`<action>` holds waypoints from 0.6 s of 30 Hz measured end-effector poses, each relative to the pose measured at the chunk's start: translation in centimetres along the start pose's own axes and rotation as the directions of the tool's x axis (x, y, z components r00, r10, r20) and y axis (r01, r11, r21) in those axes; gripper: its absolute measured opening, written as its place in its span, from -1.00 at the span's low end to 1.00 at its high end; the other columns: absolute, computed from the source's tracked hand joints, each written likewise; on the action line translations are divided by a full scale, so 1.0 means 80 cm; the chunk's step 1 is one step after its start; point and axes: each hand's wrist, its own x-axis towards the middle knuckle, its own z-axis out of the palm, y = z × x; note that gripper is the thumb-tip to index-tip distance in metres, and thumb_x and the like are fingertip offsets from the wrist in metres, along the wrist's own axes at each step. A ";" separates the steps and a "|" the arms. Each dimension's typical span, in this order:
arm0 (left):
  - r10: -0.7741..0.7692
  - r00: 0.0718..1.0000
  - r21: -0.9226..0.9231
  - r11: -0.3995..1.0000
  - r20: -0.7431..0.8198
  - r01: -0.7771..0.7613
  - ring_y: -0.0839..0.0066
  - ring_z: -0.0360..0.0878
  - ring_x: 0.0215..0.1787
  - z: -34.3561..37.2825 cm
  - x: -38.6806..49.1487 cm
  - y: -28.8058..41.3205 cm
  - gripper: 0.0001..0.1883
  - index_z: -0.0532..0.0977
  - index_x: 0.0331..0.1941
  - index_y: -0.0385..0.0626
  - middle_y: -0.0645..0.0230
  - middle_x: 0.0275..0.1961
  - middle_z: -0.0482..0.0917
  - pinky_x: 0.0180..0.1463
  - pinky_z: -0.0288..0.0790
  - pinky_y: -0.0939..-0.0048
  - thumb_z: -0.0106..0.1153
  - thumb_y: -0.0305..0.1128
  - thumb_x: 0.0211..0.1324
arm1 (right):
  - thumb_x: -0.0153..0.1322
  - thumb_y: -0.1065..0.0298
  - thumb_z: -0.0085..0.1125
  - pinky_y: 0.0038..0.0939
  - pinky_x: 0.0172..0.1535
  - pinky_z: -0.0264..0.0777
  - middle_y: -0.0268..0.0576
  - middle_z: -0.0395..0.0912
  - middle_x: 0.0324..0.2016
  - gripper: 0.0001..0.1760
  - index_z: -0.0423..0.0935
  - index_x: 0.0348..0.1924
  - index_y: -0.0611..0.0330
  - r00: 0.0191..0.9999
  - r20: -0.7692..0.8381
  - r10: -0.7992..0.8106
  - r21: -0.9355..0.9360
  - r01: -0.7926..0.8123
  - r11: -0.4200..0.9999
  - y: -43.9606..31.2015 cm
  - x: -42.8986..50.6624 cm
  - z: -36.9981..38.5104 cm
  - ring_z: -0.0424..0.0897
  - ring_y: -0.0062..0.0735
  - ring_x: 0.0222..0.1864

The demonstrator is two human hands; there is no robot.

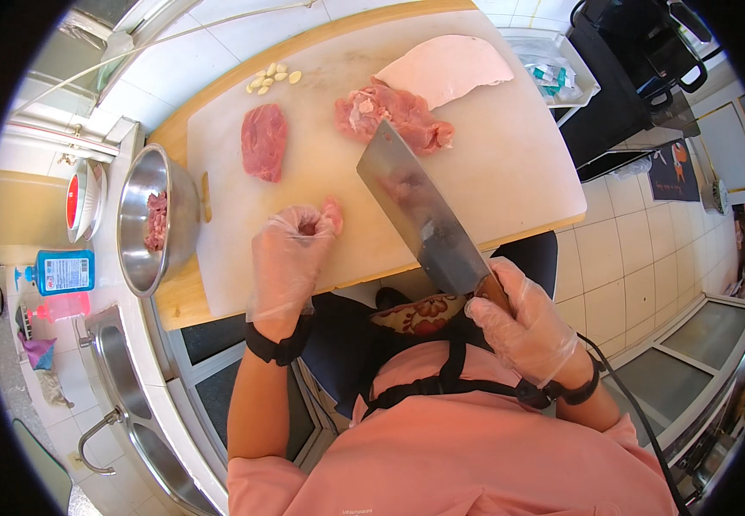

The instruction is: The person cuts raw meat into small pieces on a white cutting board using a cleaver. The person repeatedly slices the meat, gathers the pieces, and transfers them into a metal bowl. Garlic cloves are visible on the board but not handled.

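My left hand (pixel 288 258), in a clear plastic glove, is curled on a small piece of raw meat (pixel 333 216) at the near side of the white cutting board (pixel 321 161). In my gloved right hand (pixel 524 322) is the wooden handle of a cleaver (pixel 427 216). Its broad blade is raised, pointing up and left over the board's near edge. Beyond the blade tip lies a large lump of raw meat (pixel 398 113), touching a pale slab of pork skin (pixel 449 68). A smaller slab of raw meat (pixel 264 142) lies at the left, below several peeled garlic cloves (pixel 268 79).
A steel bowl (pixel 182 226) with cut meat (pixel 156 222) stands against the board's left side. Farther left are stacked bowls (pixel 85 200), a blue pump bottle (pixel 65 272) and a steel sink (pixel 121 367). At the right are a white tray (pixel 582 93) and a black pot (pixel 636 45).
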 end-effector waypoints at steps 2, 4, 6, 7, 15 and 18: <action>-0.066 0.998 -0.094 0.993 0.022 0.067 0.59 0.63 -0.38 0.000 -0.001 -0.002 -0.75 0.72 -0.29 -0.31 0.36 -0.39 0.73 -0.21 0.52 0.45 0.40 -0.31 0.39 | 0.69 0.41 0.14 -0.43 -0.01 0.45 -0.26 0.55 -0.19 -0.52 0.38 0.44 0.35 1.000 0.004 0.007 -0.005 -0.007 1.000 0.000 -0.001 0.001 0.45 -0.51 -0.19; -0.113 0.992 -0.218 0.968 0.054 0.122 0.62 0.61 -0.36 -0.005 -0.002 -0.007 -0.76 0.72 -0.24 -0.34 0.40 -0.36 0.75 -0.19 0.52 0.50 0.36 -0.34 0.42 | 0.69 0.40 0.13 -0.43 -0.01 0.45 -0.27 0.54 -0.20 -0.51 0.37 0.45 0.35 1.000 0.006 -0.006 -0.025 0.006 1.000 0.001 -0.001 0.002 0.44 -0.52 -0.20; -0.163 0.980 -0.349 0.917 0.115 0.193 0.61 0.60 -0.34 -0.015 -0.002 -0.015 -0.81 0.72 -0.13 -0.35 0.34 -0.30 0.78 -0.17 0.52 0.53 0.27 -0.43 0.44 | 0.69 0.40 0.13 -0.47 -0.08 0.44 -0.28 0.53 -0.21 -0.51 0.36 0.45 0.34 1.000 0.024 0.012 -0.009 -0.012 1.000 0.002 -0.001 0.003 0.43 -0.57 -0.23; -0.124 0.991 -0.302 0.944 0.046 0.132 0.56 0.64 -0.29 -0.021 -0.002 -0.020 -0.82 0.72 -0.08 -0.33 0.30 -0.25 0.79 -0.13 0.54 0.49 0.26 -0.44 0.44 | 0.69 0.40 0.13 -0.50 -0.11 0.44 -0.29 0.52 -0.22 -0.51 0.35 0.45 0.34 0.999 0.023 0.038 -0.011 -0.038 0.999 0.004 -0.001 0.003 0.43 -0.60 -0.25; 0.657 0.746 0.278 0.700 0.111 -0.658 0.07 0.71 0.15 -0.031 -0.032 -0.032 -0.64 0.69 0.20 -0.21 0.07 0.13 0.74 0.23 0.59 0.17 0.25 -0.58 0.35 | 0.72 0.37 0.08 -0.59 -0.33 0.37 -0.32 0.52 -0.30 -0.56 0.34 0.44 0.27 0.989 0.148 0.017 0.151 -0.039 0.988 0.023 0.012 -0.002 0.41 -0.69 -0.40; 0.576 0.801 0.158 0.786 0.162 -0.597 0.00 0.68 0.20 -0.024 -0.037 -0.035 -0.67 0.71 0.15 -0.22 0.10 0.13 0.74 0.27 0.56 0.11 0.24 -0.62 0.34 | 0.68 0.42 0.14 -0.43 -0.31 0.47 -0.25 0.56 -0.31 -0.50 0.37 0.47 0.26 0.969 0.154 -0.193 -0.176 0.219 0.960 0.021 0.023 -0.007 0.53 -0.48 -0.41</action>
